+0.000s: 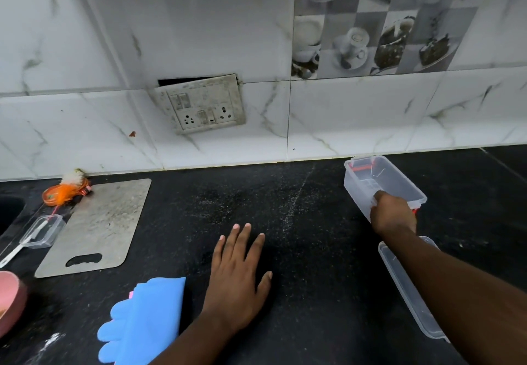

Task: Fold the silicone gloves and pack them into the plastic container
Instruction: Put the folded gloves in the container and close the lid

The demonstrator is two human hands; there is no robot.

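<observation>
Fingers (379,197) of the right hand (395,213), right of centre in the frame, are curled over the near rim of the clear plastic container (382,180), gripping it. The container sits open on the black counter (299,222), close to the foot of the tiled wall, with red clips at its far and near ends. Just below the right forearm, toward the lower right of the frame, lies the clear lid (405,287), flat on the counter and partly covered by the arm.

The left hand (236,276), in the lower middle of the frame, is spread flat, palm down, fingers apart, holding nothing; whether it presses the counter or hovers just above it cannot be told. Just left of its wrist, in the lower left, lies the blue silicone glove (145,319), its finger ends pointing to the lower left; a thin pink edge shows under its upper left side.

Further left lies a grey cutting board (97,230) with a handle slot at its near end. At its far corner sits an orange scrubber (61,193), and a small clear box (42,232) touches its left edge. A switch and socket plate (204,103) hangs tilted on the marble-patterned wall (85,65) in the upper middle.
</observation>
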